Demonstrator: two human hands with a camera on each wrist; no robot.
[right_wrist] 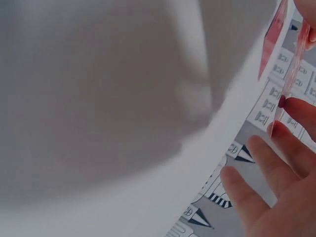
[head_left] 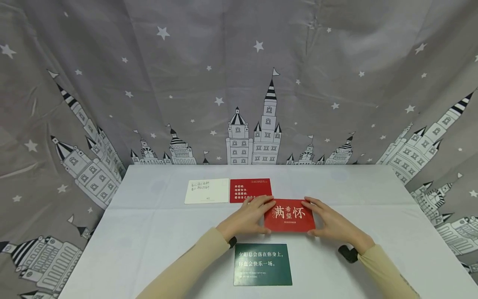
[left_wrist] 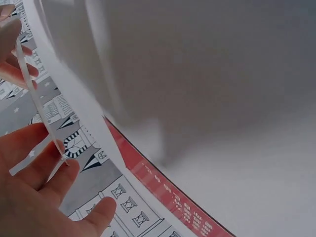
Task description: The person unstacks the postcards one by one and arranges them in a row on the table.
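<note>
A bright red card with large white lettering faces up between my two hands. By its left edge my left hand grips it, and my right hand grips the opposite edge. Both wrist views show the card edge-on, as a thin strip held off the white tabletop. Just behind it lies a darker red card, its lower right corner covered by my left fingers and the held card. Closer to me a green card with white lettering lies flat.
To the left of the darker red card is a white card with handwriting on it. All the flat cards lie on a white table. A grey curtain printed with castles and stars hangs behind the table and along both sides.
</note>
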